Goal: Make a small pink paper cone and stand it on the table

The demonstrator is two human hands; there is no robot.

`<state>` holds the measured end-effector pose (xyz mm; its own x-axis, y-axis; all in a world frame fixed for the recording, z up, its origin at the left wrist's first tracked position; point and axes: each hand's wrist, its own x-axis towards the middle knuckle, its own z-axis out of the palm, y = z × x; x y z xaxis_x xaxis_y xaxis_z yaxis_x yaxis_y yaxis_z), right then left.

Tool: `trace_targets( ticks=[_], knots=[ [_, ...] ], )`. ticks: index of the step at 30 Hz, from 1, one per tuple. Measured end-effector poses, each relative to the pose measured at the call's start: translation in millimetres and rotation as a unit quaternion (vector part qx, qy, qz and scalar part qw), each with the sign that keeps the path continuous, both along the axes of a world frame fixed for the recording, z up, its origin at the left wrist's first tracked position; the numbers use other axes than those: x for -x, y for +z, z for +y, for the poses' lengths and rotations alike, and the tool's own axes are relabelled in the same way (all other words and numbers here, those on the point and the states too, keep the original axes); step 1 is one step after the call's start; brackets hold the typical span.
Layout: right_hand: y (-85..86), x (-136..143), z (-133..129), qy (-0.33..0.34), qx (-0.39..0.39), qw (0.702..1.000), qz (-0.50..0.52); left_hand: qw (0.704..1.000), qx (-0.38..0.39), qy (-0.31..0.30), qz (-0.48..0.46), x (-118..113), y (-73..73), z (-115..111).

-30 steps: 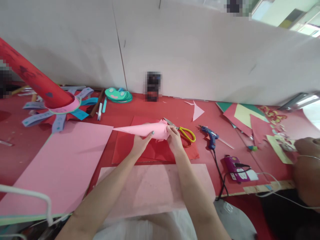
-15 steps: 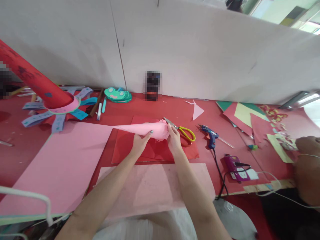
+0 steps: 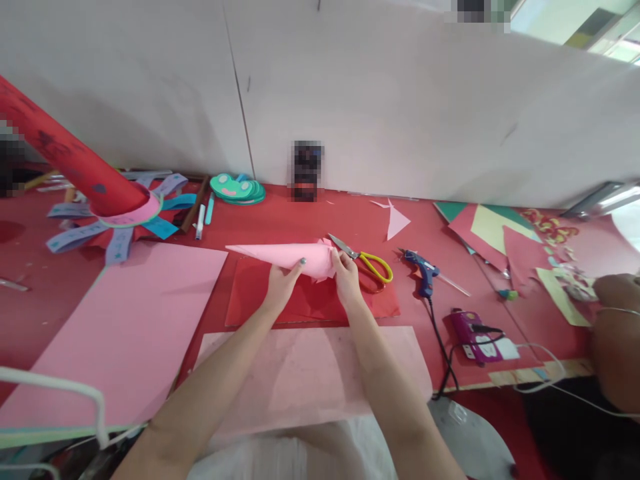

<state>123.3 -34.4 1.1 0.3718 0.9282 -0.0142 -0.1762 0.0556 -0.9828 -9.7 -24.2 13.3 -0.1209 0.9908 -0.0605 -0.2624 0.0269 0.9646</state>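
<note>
A pink paper cone (image 3: 295, 257) lies sideways between my hands, its point to the left and its wide end cut into tabs. My left hand (image 3: 284, 283) grips the cone's body from below, thumb on the near side. At the wide end, the fingers of my right hand (image 3: 346, 272) pinch the tabbed edge. Just beyond that hand rest scissors (image 3: 375, 265) with yellow handles, blades pointing to the upper left. Under the cone lies a red sheet (image 3: 300, 300). Nearer me is a pale pink sheet (image 3: 310, 373).
On the right are a blue glue gun (image 3: 423, 270), a purple power box (image 3: 477, 337) with cables, and paper scraps (image 3: 505, 230). Another person's arm (image 3: 617, 333) reaches in there. Leftward stand a red paper tube (image 3: 75, 153) and large pink sheets (image 3: 135, 320). Green paper faces (image 3: 237, 190) lie near the wall.
Both hands still hold the pink cone in nearly the same place. My right fingers have shifted slightly at the tabbed end. The view has moved a little.
</note>
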Motion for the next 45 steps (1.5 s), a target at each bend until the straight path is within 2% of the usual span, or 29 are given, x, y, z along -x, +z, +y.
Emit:
trace_targets(
  ticks=[7, 10, 14, 18, 21, 28, 33, 38, 42, 45],
  knots=[
    [-3.6, -5, 2, -0.006, -0.013, 0.999, 0.052, 0.994, -0.068, -0.081, -0.017, -1, 6.2, -1],
    [-0.3, -6, 3, -0.001, -0.006, 0.995, 0.098, 0.998, -0.036, -0.054, -0.019, 1, 2.8, 1],
    [5.0, -6, 3, 0.034, 0.018, 0.987, 0.154, 0.999, 0.022, 0.015, -0.043, 5, -10.9, 7],
    [6.4, -5, 0, 0.022, 0.009, 0.996, 0.081, 0.994, 0.024, 0.053, -0.09, 7, -21.7, 14],
    [7.8, -4, -3, 0.01, -0.001, 1.0, 0.009, 0.995, 0.023, 0.058, -0.083, 7, -22.7, 14],
    [7.6, -6, -1, -0.031, 0.003, 0.996, -0.08, 0.999, 0.006, 0.037, 0.008, 5, -9.8, 7],
    [7.0, -7, -1, -0.045, 0.003, 0.992, -0.122, 0.999, -0.035, -0.004, 0.007, 4, 0.5, 3],
    [8.6, -6, -2, -0.056, 0.002, 0.987, -0.15, 0.998, -0.06, -0.012, 0.013, 4, 9.5, 1],
    [5.3, -6, -1, -0.064, -0.02, 0.991, -0.114, 0.997, -0.068, -0.023, -0.017, 4, 5.8, 1],
    [3.7, -6, 0, -0.043, -0.028, 0.999, 0.003, 0.998, -0.013, -0.005, -0.067, 5, -4.1, 5]
  ],
)
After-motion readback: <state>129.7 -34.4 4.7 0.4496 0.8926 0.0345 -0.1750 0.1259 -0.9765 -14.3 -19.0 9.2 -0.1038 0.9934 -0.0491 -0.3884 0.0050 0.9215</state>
